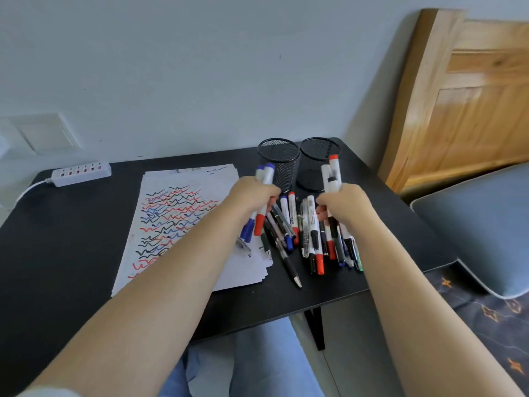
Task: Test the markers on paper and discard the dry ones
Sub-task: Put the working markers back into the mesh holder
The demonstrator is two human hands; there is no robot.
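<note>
On the black desk (86,239) the paper (183,224) is already full of squiggles; you're gathering markers, prob. sorting into the two mesh cups (279,161) at the back edge. Loose pile (309,233) lies nr the right edge. Left hand (253,194) and right hand (342,200) each fist a marker bunch; next, drop each bunch into its cup.

Markers (264,174) gripped by the hands blur; their fingers are hidden
</note>
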